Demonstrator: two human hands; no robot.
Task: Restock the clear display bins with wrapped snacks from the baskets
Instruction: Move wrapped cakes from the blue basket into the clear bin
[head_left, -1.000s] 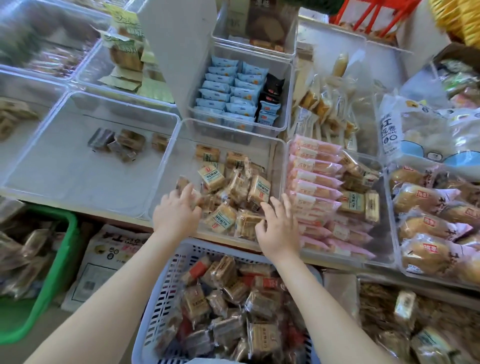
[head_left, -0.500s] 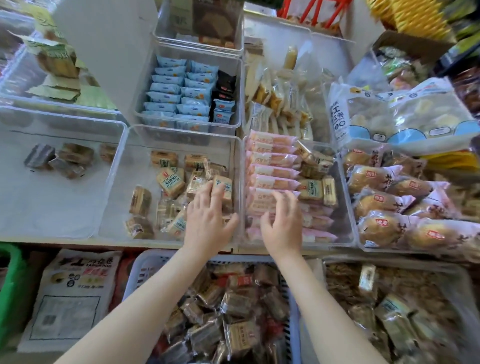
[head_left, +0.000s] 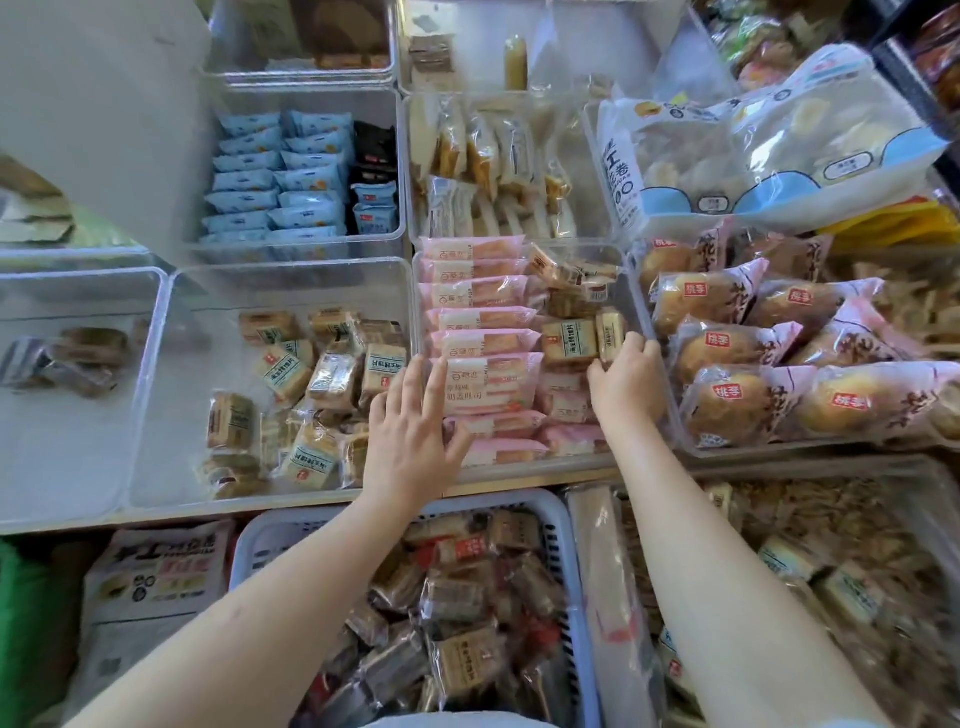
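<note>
— What are the hands doing at the pink-snack bin (head_left: 631, 291)?
— The left hand (head_left: 410, 436) is lying spread on its pink packs (head_left: 485, 343); the right hand (head_left: 626, 382) is curling round a tan snack (head_left: 609, 330) inside, right of them.

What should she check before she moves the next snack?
1. Left hand free: ok, fingers spread flat on the pink wrapped cakes, holding nothing.
2. Right hand grip: cannot tell, fingers curl at a tan wrapped snack.
3. Room in the pink-cake bin: not ok, packed nearly full.
4. Room in the bin to its left: ok, bare floor shows.
5. White basket stocked: ok, many brown wrapped snacks.
</note>
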